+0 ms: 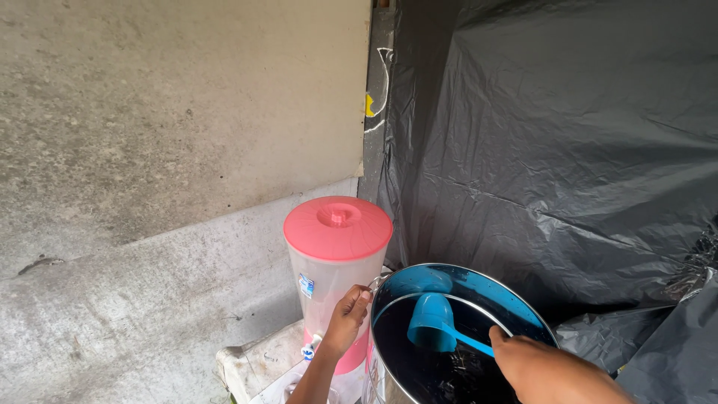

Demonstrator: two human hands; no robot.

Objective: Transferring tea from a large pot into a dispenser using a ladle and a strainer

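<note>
- One blue scoop [434, 323], one big metal pot [523, 299], one clear jug [336, 269] with a pink lid [338, 227]
- The pot touches the jug; a black sheet [553, 142] hangs close behind
- Right hand [542, 366] holds the scoop's handle; its round cup sits inside the pot
- Left hand [346, 318] grips the pot's side handle

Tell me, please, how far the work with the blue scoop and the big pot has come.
Done: the metal pot holds dark liquid. In hand: the right hand holds the blue scoop over it by the handle, while the left hand touches the clear dispenser. Left: the dispenser's pink lid is closed, and it looks empty.
</note>
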